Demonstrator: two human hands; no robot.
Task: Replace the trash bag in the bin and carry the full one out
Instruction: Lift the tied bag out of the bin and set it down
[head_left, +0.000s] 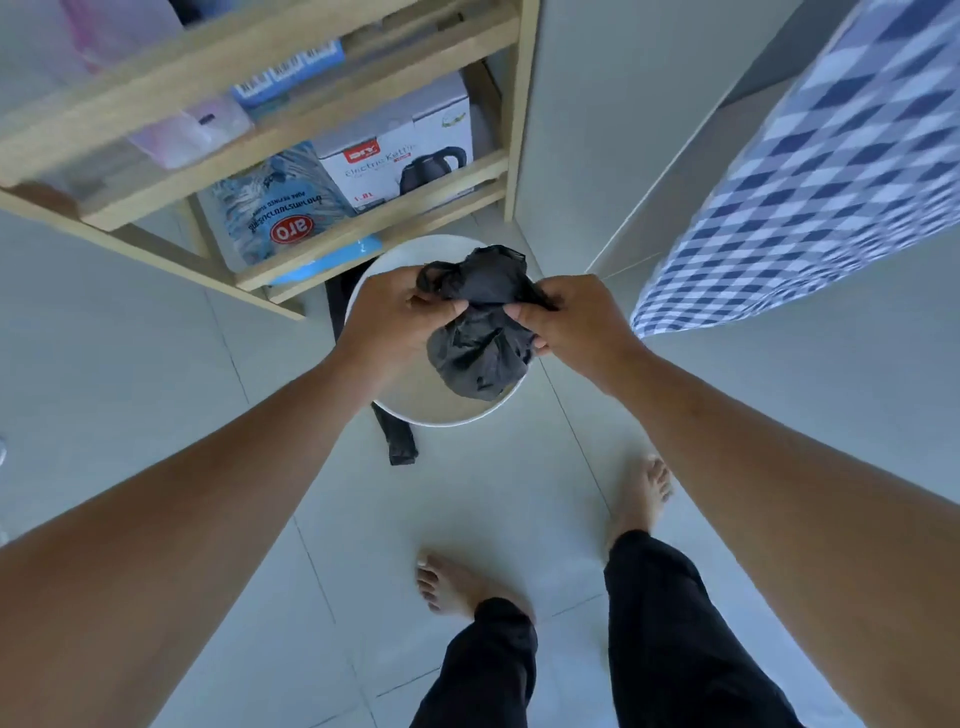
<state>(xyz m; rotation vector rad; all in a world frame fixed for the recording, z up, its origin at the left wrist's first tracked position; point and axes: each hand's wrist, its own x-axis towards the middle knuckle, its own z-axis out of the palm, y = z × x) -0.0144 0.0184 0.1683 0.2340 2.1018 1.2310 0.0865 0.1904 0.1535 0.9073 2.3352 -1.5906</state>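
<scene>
A round white bin (441, 413) stands on the tiled floor below me. Above its mouth I hold a small black trash bag (480, 348), bunched and hanging. My left hand (395, 317) pinches its gathered top from the left. My right hand (571, 317) grips the top from the right. The bag's knotted ends stick up between my two hands. Another strip of black plastic (397, 439) lies on the floor by the bin's near left side. Whether the bin's inside holds a liner is hidden by the bag.
A wooden shelf rack (363, 228) stands just behind the bin, with an electric kettle box (395, 166) and a blue sugar bag (285, 208) on it. A blue checked cloth (805, 171) hangs at the right. My bare feet (457, 587) stand on the tiles.
</scene>
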